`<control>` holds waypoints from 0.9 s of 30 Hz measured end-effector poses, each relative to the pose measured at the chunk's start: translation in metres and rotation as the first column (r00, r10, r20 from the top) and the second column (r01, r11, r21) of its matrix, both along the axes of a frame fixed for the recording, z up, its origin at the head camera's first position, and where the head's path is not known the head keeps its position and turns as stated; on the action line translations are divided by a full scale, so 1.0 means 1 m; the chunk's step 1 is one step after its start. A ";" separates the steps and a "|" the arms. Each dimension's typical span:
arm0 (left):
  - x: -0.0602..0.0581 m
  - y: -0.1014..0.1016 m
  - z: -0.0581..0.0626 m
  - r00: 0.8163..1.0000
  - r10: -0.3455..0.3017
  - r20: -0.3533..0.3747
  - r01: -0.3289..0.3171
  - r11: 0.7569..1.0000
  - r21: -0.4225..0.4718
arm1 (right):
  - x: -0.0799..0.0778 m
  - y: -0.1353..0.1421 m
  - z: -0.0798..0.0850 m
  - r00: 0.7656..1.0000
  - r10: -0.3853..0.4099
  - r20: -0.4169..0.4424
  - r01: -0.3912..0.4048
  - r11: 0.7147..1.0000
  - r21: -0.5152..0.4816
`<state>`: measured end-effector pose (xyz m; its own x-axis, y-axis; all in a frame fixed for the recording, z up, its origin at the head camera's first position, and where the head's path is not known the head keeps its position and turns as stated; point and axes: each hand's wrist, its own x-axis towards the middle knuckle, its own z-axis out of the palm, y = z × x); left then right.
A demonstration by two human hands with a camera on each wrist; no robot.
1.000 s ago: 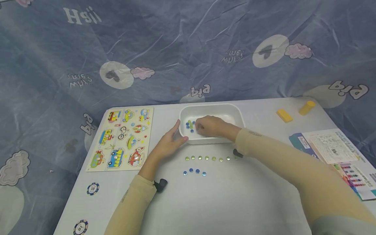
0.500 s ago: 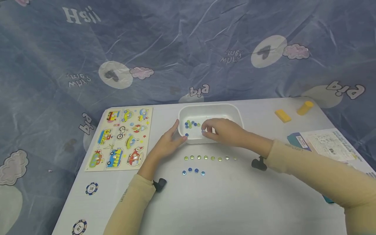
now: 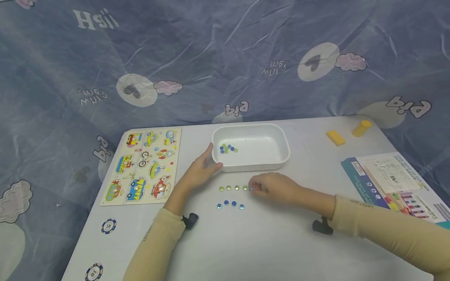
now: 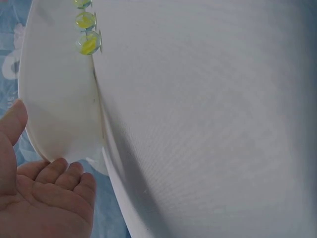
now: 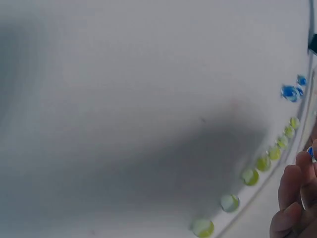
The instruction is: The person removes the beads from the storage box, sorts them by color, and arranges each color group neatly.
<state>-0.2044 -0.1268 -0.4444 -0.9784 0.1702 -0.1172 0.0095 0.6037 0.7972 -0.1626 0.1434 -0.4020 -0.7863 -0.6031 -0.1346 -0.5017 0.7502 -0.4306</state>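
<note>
Pinching a blue marble (image 3: 250,189), the right hand (image 3: 275,188) was at the row of green marbles (image 3: 237,187), which lay between the white tray (image 3: 260,151) and the row of blue marbles (image 3: 233,203), while the left hand (image 3: 198,173), thumb spread wide, touched the tray's left end.

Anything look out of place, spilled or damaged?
Nothing looks spilled or damaged. The row of four round, glassy blue beads bends slightly: its middle two lie nearer the white rectangular tray, while the round, glassy yellow-green beads line up almost straight.
</note>
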 end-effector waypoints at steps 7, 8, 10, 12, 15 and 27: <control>-0.001 0.000 0.000 1.000 -0.007 -0.004 0.007 1.000 0.018 | 0.012 0.000 -0.018 0.999 0.042 0.004 -0.042 0.999 0.027; -0.001 0.000 0.000 1.000 -0.009 -0.003 0.009 1.000 0.018 | 0.013 0.000 -0.020 0.999 0.044 0.009 -0.044 0.999 0.029; -0.001 0.000 0.000 1.000 -0.010 -0.005 0.010 1.000 0.017 | 0.014 0.000 -0.023 0.999 0.044 0.023 -0.045 0.998 0.036; -0.001 0.000 0.000 1.000 -0.013 -0.005 0.013 1.000 0.017 | 0.015 -0.001 -0.026 0.999 0.041 0.030 -0.042 0.998 0.048; -0.001 0.000 0.000 1.000 -0.012 -0.003 0.013 1.000 0.017 | 0.016 -0.001 -0.029 0.999 0.046 0.017 -0.046 0.998 0.053; 0.000 0.001 0.001 1.000 -0.011 0.003 0.011 1.000 0.010 | 0.016 -0.004 -0.027 0.998 0.051 0.025 -0.052 0.996 0.070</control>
<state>-0.2048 -0.1259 -0.4434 -0.9760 0.1824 -0.1186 0.0136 0.5954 0.8033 -0.1462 0.1391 -0.4294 -0.7506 -0.6311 -0.1957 -0.5310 0.7524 -0.3898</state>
